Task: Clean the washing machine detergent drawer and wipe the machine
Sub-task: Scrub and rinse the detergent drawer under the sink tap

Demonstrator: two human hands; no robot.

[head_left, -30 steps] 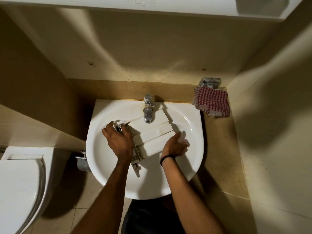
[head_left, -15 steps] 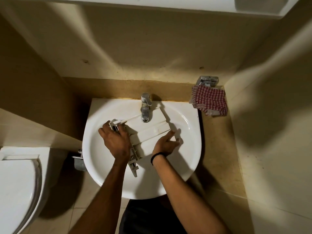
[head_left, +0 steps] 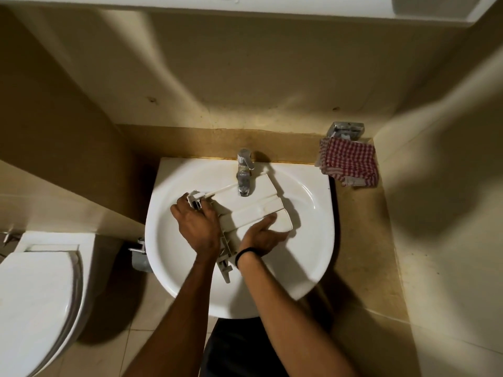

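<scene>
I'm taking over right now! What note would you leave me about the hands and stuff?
Left hand grips the detergent drawer at its left end; right hand lies with straight fingers along its near side.
The drawer sits in the sink, under the faucet. The checked cloth lies on the counter, right of the sink.
Done: drawer out and in the sink.
Left: finish cleaning it, wipe the machine, not in view.

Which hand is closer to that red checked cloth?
Right. The right hand rests on the drawer, below-left of the cloth; the left hand holds the drawer's opposite end, farther away.
</scene>
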